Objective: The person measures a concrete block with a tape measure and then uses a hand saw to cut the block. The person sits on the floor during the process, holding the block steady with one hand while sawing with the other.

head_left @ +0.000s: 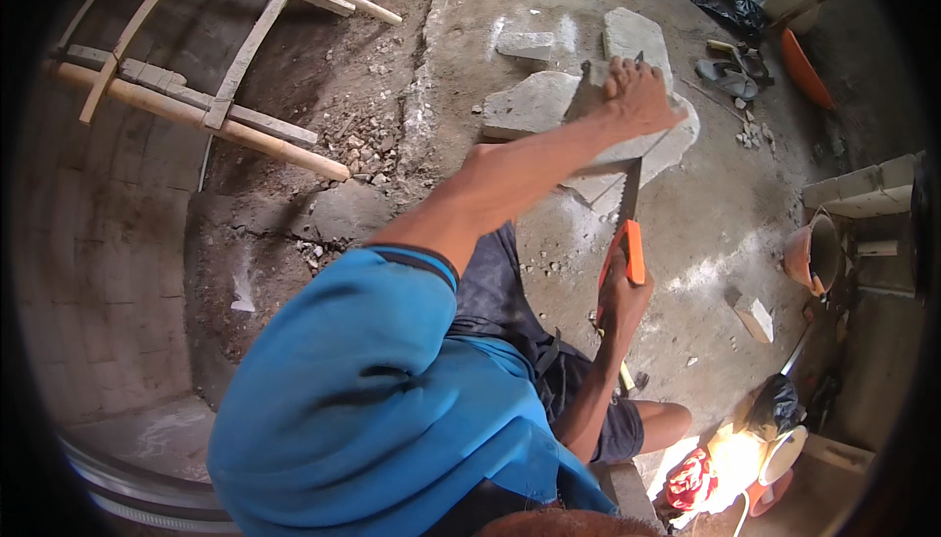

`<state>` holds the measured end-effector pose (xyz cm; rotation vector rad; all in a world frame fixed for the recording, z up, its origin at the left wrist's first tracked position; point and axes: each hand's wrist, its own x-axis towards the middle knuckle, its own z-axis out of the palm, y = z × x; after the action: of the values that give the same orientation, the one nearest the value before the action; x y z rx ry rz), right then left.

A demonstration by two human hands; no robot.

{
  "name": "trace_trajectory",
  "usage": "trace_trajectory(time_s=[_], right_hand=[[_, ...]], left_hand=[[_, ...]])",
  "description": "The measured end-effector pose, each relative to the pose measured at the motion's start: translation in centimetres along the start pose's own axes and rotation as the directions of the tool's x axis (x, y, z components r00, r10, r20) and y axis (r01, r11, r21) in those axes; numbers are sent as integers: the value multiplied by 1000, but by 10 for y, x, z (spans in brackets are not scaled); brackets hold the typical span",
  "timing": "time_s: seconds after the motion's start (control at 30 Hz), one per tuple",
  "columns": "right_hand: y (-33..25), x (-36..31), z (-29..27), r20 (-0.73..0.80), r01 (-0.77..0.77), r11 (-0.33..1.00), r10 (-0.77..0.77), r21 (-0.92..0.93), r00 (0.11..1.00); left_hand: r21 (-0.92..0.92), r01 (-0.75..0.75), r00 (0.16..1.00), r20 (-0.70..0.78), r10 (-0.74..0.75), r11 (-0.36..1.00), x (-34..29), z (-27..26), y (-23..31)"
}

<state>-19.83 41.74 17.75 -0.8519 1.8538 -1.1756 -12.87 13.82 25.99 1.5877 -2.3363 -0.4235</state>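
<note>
My right hand (pixel 624 294) is closed round the orange handle of a hand saw (pixel 632 192). The saw's toothed blade points away from me and lies against a pale grey concrete block (pixel 635 148). Across the block reaches my left arm, and my left hand (pixel 639 96) grips its far part, fingers bent over the edge. A dark pointed tip shows beside these fingers. Under and around the block lie more pale slabs, one slab (pixel 529 104) to the left and another slab (pixel 637 35) beyond the hand. My left hand and forearm hide part of the block and blade.
A wood and bamboo ladder-like frame (pixel 221 111) stands at the far left by rubble (pixel 368 150). A small block (pixel 526 44) lies beyond the slabs. On the right are sandals (pixel 727 76), a bucket (pixel 812 253), a block offcut (pixel 753 317) and stacked blocks (pixel 863 189).
</note>
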Motion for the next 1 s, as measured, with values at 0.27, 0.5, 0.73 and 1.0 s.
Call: trace_trajectory(time_s=[0.27,0.5,0.73,1.0], right_hand=[[-10,-165,-70,7,-125,986,127,-112,992],[7,-6,-3,1,-30,994,30,-108,1000],[-11,-132,-41,64,-77,995,82,-69,995],[28,-21,5,17,-46,997,47,-63,999]], left_hand=[[26,162,985,53,-163,987,26,23,-38],[150,-60,981,-176,86,987,-7,27,-17],[130,4,998,-58,4,991,4,3,-62],[153,-85,987,-123,104,985,-7,31,-29]])
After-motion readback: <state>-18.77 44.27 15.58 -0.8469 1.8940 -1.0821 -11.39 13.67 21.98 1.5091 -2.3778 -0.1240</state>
